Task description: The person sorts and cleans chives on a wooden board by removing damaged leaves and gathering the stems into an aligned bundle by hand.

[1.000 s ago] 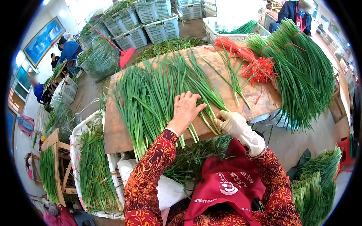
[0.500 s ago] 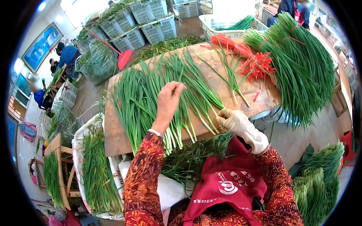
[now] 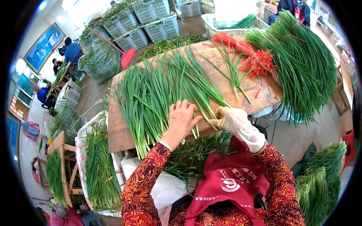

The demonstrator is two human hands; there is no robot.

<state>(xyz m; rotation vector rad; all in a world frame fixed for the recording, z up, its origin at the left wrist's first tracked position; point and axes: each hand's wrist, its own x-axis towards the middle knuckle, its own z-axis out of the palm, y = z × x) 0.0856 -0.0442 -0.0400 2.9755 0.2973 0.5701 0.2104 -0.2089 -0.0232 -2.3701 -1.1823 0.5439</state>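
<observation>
A loose layer of garlic chives (image 3: 147, 98) lies across the wooden board (image 3: 120, 139), white stalk ends towards me. My bare left hand (image 3: 181, 121) rests palm down over the stalks near the board's front edge, fingers apart. My right hand (image 3: 236, 123), in a pale glove, is closed around the stalk ends at the right side of the layer; its fingertips partly hide them. A few separate chives (image 3: 233, 77) lie further right. Beyond them is a bunch of red ties (image 3: 260, 64).
Large tied chive bundles (image 3: 305, 67) are piled at the board's right end. A white-lined crate of chives (image 3: 100, 169) stands at left. More bundles (image 3: 320, 180) sit low at right. Stacked crates (image 3: 162, 30), a red broom (image 3: 128, 57) and people are behind.
My left hand has come down from above the chives onto their stalks, its fingers spreading. My right hand stays at the stalk ends, with its fingers slightly shifted.
</observation>
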